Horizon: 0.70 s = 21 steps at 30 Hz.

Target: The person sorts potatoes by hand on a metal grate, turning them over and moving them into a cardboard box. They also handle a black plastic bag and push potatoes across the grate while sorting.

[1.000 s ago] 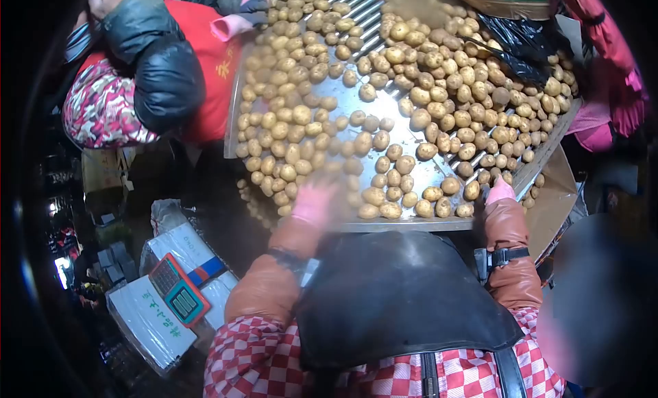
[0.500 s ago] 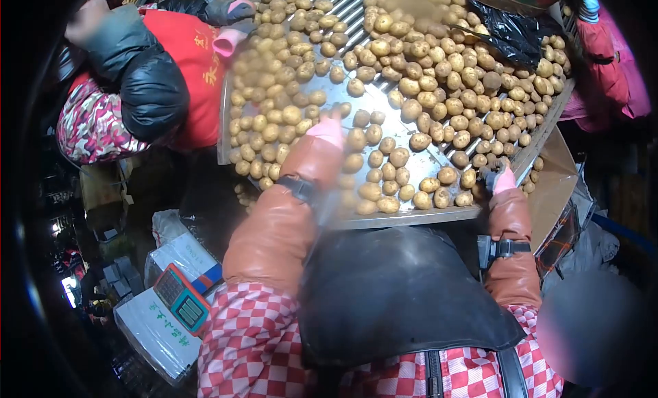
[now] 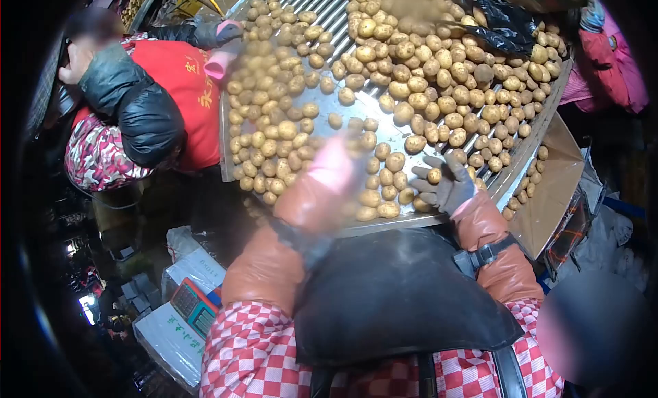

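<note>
Many potatoes (image 3: 439, 76) lie on a metal sorting table (image 3: 363, 110) with a slatted roller section. My left hand (image 3: 349, 154), below a pink cuff, is blurred over the middle of the table beside some potatoes; its fingers cannot be made out. My right hand (image 3: 444, 183), in a dark grey glove, is spread with fingers apart over the front part of the table, close to potatoes and holding nothing visible. Loose potatoes sit between the two hands, near the front edge.
A person in a red apron (image 3: 185, 96) stands at the left edge. Another person's pink sleeve (image 3: 606, 62) shows at far right. Black plastic (image 3: 504, 28) lies on the potatoes. A cardboard box (image 3: 555, 185) stands right; a scale (image 3: 194, 306) rests on boxes at lower left.
My right hand has moved left from the table's right edge and is now spread. My left hand has shifted slightly nearer to me. Fewer potatoes lie near the front right.
</note>
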Each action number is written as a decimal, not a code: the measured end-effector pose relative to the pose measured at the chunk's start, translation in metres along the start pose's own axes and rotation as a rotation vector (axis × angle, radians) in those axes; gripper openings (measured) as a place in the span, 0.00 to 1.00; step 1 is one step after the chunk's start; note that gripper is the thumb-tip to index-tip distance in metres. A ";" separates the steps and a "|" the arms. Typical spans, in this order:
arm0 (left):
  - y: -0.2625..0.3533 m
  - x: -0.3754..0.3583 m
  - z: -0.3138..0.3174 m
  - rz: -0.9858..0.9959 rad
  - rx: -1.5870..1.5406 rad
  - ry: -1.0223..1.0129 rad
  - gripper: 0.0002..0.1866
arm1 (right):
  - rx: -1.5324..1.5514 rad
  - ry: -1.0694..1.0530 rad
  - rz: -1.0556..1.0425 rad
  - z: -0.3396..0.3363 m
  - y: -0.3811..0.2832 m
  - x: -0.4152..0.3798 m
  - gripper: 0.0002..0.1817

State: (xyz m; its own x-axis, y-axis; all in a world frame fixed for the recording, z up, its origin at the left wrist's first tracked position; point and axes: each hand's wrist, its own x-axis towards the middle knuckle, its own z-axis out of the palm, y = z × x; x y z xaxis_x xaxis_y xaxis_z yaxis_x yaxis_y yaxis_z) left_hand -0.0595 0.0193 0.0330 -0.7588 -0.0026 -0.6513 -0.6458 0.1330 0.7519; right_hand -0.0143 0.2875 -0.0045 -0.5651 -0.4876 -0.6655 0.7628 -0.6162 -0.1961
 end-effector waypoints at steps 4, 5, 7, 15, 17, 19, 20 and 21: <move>0.001 -0.004 0.024 0.382 0.942 -0.210 0.21 | -1.171 -0.163 -0.178 -0.020 0.015 0.033 0.31; 0.005 0.012 0.023 0.368 1.116 -0.176 0.19 | -1.327 -0.178 -0.238 -0.032 0.021 0.041 0.28; -0.011 0.034 0.020 0.368 1.370 0.019 0.16 | -1.124 -0.152 -0.316 -0.047 0.027 0.044 0.26; -0.027 0.071 -0.005 0.467 1.799 0.421 0.16 | -0.094 -0.089 -0.255 -0.058 0.006 -0.045 0.26; -0.018 0.076 0.002 0.312 1.845 0.292 0.17 | 0.048 -0.138 -0.292 -0.110 0.005 -0.075 0.27; -0.009 0.070 0.011 0.272 1.939 0.240 0.16 | 0.047 -0.223 -0.326 -0.165 0.012 -0.133 0.28; -0.008 0.073 0.013 0.235 1.940 0.231 0.16 | -0.023 0.194 -0.344 -0.174 0.022 -0.179 0.28; -0.008 0.078 0.013 0.194 1.939 0.222 0.15 | -0.189 0.403 -0.367 -0.156 0.025 -0.216 0.28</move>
State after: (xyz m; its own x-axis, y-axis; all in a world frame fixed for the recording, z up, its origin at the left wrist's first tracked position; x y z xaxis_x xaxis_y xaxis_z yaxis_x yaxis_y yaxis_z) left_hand -0.1130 0.0313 -0.0252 -0.8913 0.0604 -0.4493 0.2653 0.8731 -0.4091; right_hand 0.1757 0.4743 0.0222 -0.6670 0.0343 -0.7443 0.6033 -0.5613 -0.5666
